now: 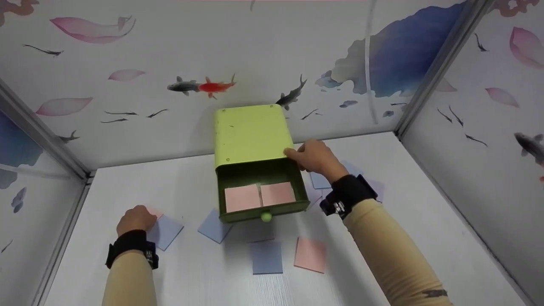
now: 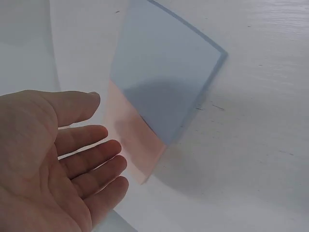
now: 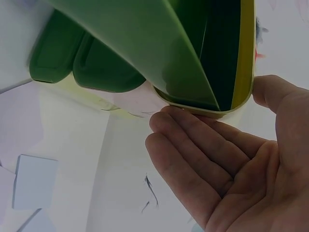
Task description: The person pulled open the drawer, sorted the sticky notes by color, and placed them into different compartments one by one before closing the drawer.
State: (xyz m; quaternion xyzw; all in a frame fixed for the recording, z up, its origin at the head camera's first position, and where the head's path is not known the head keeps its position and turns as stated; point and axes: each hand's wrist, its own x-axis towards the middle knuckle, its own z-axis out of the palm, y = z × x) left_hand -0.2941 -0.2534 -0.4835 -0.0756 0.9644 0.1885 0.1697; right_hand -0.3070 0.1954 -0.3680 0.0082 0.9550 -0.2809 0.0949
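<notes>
Head view, right hand: the right hand (image 1: pixel 315 156) reaches to the far middle of the table (image 1: pixel 425 221), thumb and fingers at the right front corner of the green box (image 1: pixel 250 136); how firm the grip is cannot be told from here.
Head view, drawer: the drawer (image 1: pixel 263 193) stands pulled out toward the person, with two pink cards (image 1: pixel 259 196) lying side by side inside and a small round knob (image 1: pixel 266 216) on its front.
Head view, left hand: the left hand (image 1: pixel 136 219) lies near the left edge of the table, knuckles up, over a blue card (image 1: pixel 166 231) with a pink card peeping from under it.
Head view, surroundings: more blue and pink cards lie scattered on the table in front of and beside the box, none under the drawer's path; fish-patterned walls (image 1: pixel 127 63) close in three sides.
Left wrist view: left-hand fingers (image 2: pixel 91 164) are straight and relaxed, holding nothing; the pink card (image 2: pixel 137 145) lies just beside the fingertips, half covered by the blue card.
Right wrist view: right-hand fingers (image 3: pixel 193 145) are nearly straight, their tips touching the underside of the box's edge, thumb on the opposite face, a loose open grip.
</notes>
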